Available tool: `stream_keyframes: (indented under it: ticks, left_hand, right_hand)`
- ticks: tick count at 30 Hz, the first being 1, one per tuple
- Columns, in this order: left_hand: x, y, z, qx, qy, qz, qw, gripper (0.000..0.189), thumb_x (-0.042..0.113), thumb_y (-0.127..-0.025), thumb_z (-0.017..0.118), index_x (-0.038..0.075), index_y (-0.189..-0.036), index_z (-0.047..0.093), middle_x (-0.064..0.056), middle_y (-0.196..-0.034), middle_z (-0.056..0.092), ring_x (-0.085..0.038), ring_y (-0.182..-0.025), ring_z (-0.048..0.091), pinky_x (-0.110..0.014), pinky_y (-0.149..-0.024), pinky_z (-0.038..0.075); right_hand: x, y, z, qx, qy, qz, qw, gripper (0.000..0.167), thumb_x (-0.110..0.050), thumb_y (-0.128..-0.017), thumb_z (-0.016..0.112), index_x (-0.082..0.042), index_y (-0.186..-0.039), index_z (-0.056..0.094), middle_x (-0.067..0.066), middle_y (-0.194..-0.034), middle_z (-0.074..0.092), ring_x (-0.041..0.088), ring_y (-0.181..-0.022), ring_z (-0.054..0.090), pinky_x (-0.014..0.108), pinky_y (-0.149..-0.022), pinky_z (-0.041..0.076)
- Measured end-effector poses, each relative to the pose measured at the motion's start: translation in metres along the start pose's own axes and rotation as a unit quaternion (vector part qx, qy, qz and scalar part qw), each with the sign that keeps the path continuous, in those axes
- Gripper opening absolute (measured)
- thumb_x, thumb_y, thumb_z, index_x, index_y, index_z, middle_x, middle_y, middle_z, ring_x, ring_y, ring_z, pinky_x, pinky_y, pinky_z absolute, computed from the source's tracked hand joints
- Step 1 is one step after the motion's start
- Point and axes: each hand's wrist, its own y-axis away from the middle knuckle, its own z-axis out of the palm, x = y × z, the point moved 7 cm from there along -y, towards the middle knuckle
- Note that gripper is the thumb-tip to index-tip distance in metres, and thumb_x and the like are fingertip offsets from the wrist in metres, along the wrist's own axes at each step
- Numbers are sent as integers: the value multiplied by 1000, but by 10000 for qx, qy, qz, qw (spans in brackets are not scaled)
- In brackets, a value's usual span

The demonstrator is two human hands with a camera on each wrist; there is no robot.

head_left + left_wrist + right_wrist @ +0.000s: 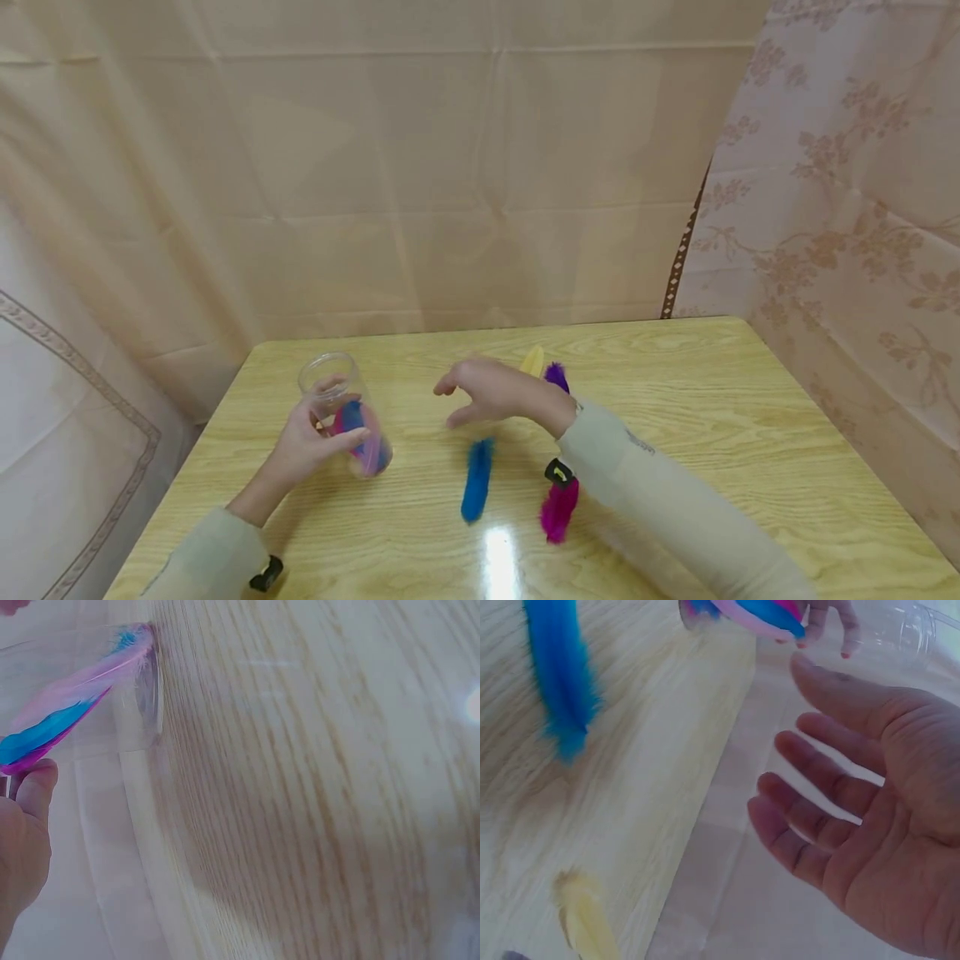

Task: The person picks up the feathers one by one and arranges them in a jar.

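My left hand [311,437] grips a clear plastic jar [330,364], which tilts with its open mouth toward the back left. Inside the jar lie pink, blue and magenta feathers [64,724]. To the right, my right hand [483,392] hovers over the table with fingers spread and relaxed, holding nothing; its bare palm [900,855] shows in the right wrist view. Below that hand a blue feather [477,482] lies on the wood. Beyond the right wrist are a yellow feather [532,360] and a purple feather [557,375], partly hidden by the arm.
A magenta feather [558,510] lies beside the right forearm, partly under the sleeve. The wood-grain table [750,467] ends at a beige curtain [480,183] behind, with a floral cloth [847,192] to the right.
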Motion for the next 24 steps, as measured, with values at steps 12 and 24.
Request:
stream_keyframes:
  ticks: [12,24]
  left_hand:
    - [-1,-2,1,-22,-34,-95,9999,75,5,-83,83,9,-146,42,-21,-131,64,-11,-109,60,-26,-79,57]
    - [0,-1,1,10,63,2,10000,75,2,-83,83,7,-146,42,-24,-130,64,-3,-108,61,-27,-76,58]
  right_hand:
    - [29,27,26,-37,-54,725,9973,42,-21,-93,77,-2,-129,67,10,-126,67,26,-117,61,40,-100,49]
    - [43,33,49,52,-264,917,9954,42,-27,-87,83,-2,-118,71,8,-109,71,20,-98,64,34,-87,53]
